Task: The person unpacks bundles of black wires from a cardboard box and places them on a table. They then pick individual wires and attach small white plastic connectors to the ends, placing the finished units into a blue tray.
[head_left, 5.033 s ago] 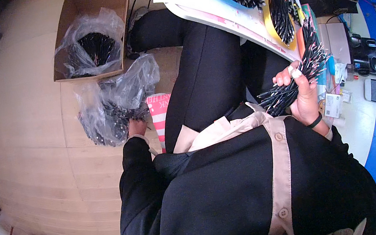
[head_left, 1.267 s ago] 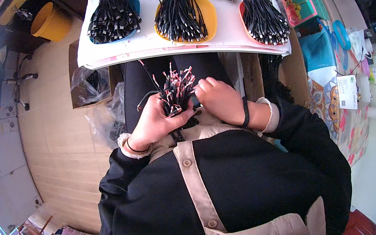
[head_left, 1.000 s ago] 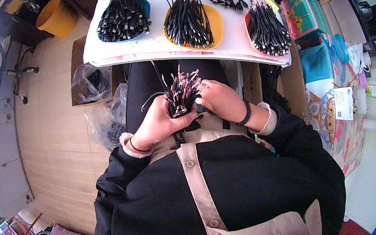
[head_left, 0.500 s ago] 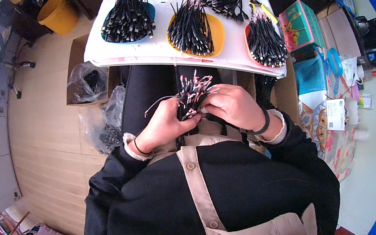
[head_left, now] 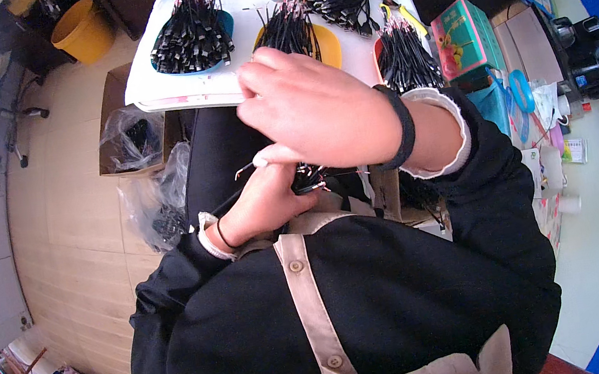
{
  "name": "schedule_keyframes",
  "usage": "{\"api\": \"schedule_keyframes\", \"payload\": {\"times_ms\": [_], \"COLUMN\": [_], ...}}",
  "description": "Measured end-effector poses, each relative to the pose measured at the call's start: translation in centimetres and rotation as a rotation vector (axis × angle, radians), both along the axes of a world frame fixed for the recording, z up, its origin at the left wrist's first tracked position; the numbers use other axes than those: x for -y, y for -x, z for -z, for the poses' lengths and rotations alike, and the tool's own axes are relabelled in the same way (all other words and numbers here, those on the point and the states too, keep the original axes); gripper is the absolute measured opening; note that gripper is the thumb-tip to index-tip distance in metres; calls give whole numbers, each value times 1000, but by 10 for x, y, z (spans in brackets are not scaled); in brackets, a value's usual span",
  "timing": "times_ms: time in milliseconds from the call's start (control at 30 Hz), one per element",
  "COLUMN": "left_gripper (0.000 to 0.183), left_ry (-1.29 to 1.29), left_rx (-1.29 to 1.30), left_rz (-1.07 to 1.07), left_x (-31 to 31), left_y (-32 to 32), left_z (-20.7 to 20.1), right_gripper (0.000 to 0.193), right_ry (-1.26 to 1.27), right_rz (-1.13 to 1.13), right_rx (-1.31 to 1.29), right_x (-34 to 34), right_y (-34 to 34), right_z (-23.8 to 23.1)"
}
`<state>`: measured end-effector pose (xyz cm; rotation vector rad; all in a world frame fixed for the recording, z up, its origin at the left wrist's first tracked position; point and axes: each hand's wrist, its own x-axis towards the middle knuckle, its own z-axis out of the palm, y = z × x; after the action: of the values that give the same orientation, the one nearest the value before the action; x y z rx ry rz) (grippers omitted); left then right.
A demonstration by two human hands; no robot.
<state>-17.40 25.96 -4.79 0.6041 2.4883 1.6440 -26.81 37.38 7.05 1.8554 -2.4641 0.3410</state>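
Near the person's body, just ahead of me, the left hand [head_left: 263,202] is closed around a bunch of short black cables [head_left: 310,179]. The right hand [head_left: 327,109], curled, passes above and hides most of the bunch; I cannot tell whether it holds anything. Beyond it, on a white table [head_left: 147,87], further cables [head_left: 290,35] lie on a yellow plate [head_left: 329,45]. I would keep the left grip snug and the bunch's pale ends level, so single strands neither slip nor tangle
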Motion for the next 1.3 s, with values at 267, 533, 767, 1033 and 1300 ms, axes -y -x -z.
{"api": "schedule_keyframes", "payload": {"times_ms": [267,533,767,1033,1300], "left_gripper": [47,37,23,30,41], "left_ry": [42,30,-325,-599,-217], "left_rx": [42,80,318,401,269], "left_rz": [46,56,-86,-64,-219], "left_x": [5,9,15,16,6], "left_y": [-2,-4,-2,-2,-6], "left_z": [2,-3,5,9,4], "right_gripper": [13,17,25,14,11], "right_ry": [-168,-207,685,567,660], "right_rz": [-238,-235,383,669,421], "right_rx": [18,492,628,685,570], "right_x": [24,27,-67,-58,-66], "right_y": [12,28,41,-59,-21], "right_z": [27,21,-41,104,30]}}
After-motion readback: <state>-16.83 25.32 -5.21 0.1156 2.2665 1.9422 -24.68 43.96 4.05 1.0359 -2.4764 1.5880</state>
